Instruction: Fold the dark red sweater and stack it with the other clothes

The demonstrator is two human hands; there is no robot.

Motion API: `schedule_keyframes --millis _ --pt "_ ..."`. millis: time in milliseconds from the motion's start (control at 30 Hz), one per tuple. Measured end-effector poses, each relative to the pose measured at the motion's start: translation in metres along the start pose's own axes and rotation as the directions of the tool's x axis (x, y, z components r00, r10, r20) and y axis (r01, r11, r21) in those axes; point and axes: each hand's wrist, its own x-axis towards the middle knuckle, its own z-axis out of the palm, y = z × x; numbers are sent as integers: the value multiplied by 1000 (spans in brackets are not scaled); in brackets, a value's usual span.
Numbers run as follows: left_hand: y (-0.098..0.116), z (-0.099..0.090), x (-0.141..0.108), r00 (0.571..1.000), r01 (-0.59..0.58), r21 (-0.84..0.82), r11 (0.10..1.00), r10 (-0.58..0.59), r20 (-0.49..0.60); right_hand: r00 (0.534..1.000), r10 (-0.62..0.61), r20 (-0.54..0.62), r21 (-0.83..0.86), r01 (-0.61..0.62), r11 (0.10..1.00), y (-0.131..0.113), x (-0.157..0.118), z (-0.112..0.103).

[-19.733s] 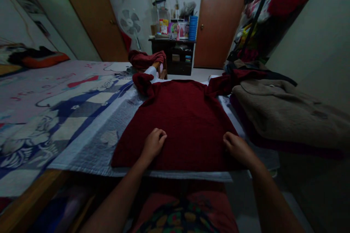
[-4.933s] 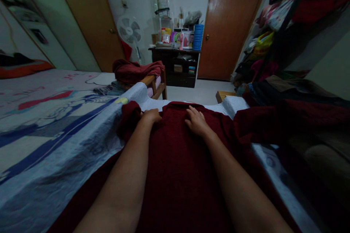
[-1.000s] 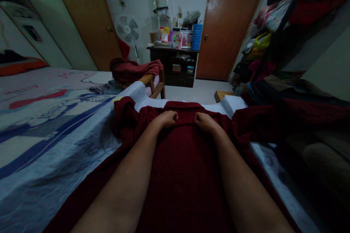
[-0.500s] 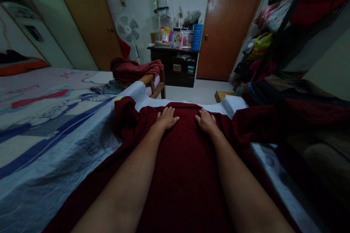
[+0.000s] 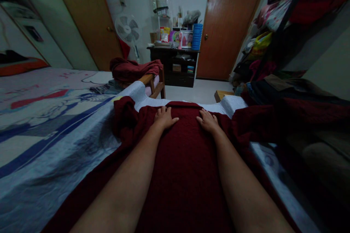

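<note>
A dark red long-sleeved garment (image 5: 188, 160) lies spread out in front of me, its collar end at the far side and its sleeves out to left and right. My left hand (image 5: 164, 118) rests palm down on it near the left shoulder, fingers apart. On the other side of the collar, my right hand (image 5: 208, 120) presses flat on the cloth with its fingers spread. Neither hand grips anything. Beneath the garment is a light blue-grey cloth (image 5: 147, 96), showing at the far edge and at both sides.
At left lies a bed with a patterned sheet (image 5: 41, 116). A reddish cloth (image 5: 135, 71) is draped by a wooden frame (image 5: 158, 86). Dark folded clothes (image 5: 295, 91) are piled at right. Farther back stand a fan (image 5: 128, 29) and a dark cabinet (image 5: 175, 69).
My left hand has shifted very slightly, its fingers a little more bent. The right hand has moved barely to the right. The garment lies as before.
</note>
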Motion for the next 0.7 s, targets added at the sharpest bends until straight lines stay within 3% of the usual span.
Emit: schedule_keyframes --millis 100,233,433,700 --pt "-1 2 0 998 65 1 998 -65 7 1000 -14 -17 18 14 1000 0 0 1" --pt "-2 2 -2 991 94 -7 996 -93 96 997 -34 -66 53 38 998 6 4 5" --pt "-2 2 -3 987 114 -7 993 -112 115 970 -75 -230 197 122 973 26 16 2" --pt "-3 6 -1 980 167 -12 986 -165 114 950 109 -292 123 -76 990 41 16 -8"
